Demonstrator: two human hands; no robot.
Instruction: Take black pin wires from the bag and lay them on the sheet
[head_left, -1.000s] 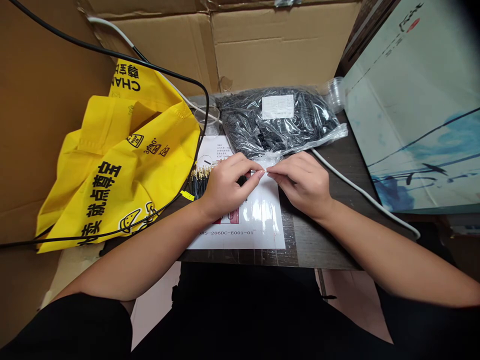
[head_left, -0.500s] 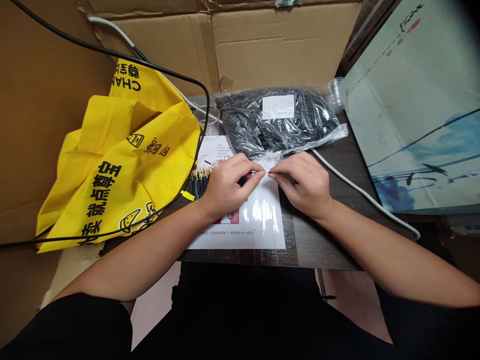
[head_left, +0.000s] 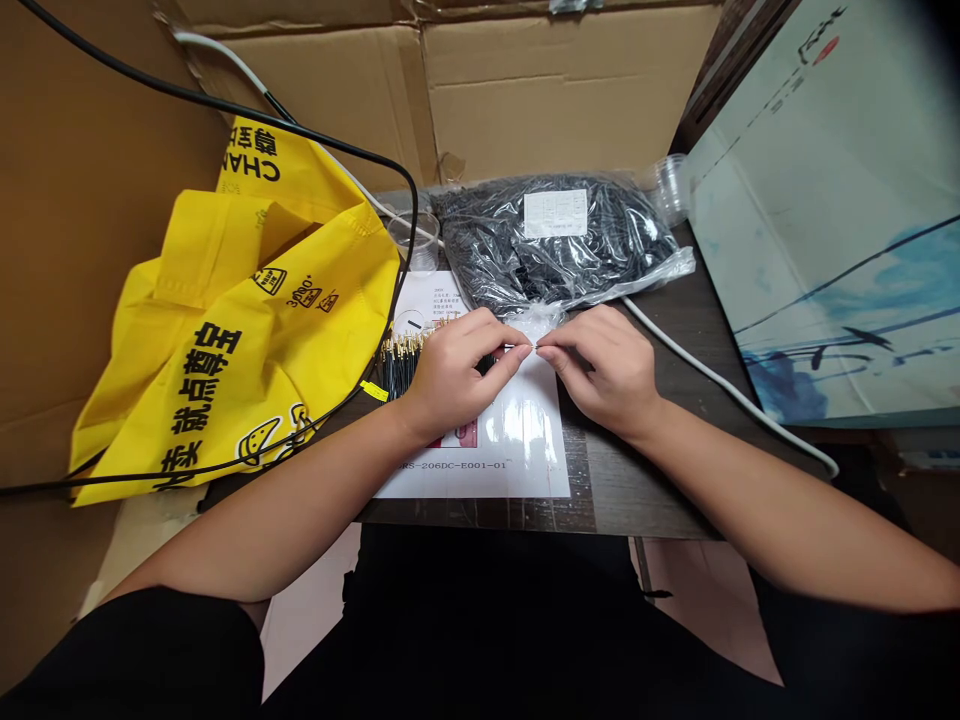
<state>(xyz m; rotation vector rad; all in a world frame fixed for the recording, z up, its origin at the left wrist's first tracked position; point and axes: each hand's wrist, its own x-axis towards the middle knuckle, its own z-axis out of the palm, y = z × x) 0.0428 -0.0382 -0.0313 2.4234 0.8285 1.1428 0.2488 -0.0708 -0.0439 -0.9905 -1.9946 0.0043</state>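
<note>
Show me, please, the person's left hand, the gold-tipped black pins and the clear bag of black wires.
left hand [head_left: 454, 365], head view, back of the hand
gold-tipped black pins [head_left: 399, 368], head view, bundle's middle
clear bag of black wires [head_left: 525, 255], head view, bag's middle

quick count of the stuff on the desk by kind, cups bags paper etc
clear plastic cups: 2
yellow fabric bag: 1
clear bag of black parts: 1
printed sheet: 1
bundle of gold-tipped black leads: 1
total: 6
</note>
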